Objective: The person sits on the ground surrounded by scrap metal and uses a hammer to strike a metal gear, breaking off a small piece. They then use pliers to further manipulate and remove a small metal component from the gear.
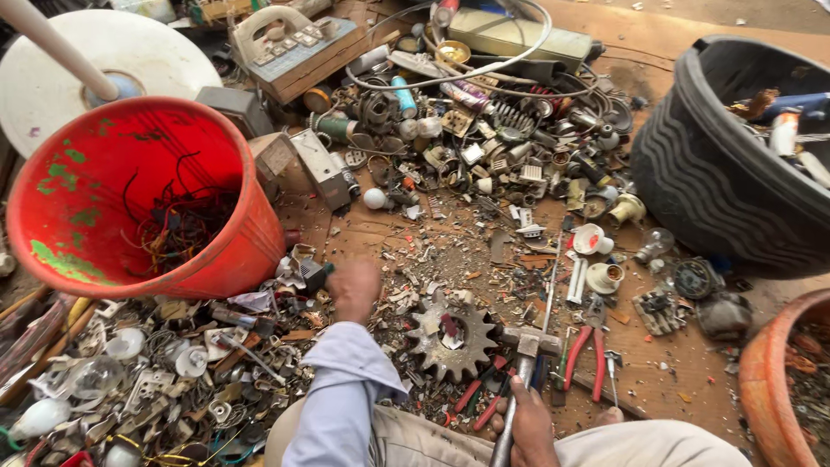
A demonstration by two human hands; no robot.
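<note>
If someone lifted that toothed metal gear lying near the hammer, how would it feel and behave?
The gear looks like thick, rusty metal, so probably heavy for its size and quite stiff. It lies flat among scraps, so it is unlikely to roll. Its pointed teeth and rough surface should give fingers purchase, though they might scratch.

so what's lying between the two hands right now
In the head view, a rusty toothed gear wheel lies flat between the left hand and the right hand, which grips a hammer. Small scrap bits litter the board around it.
</note>
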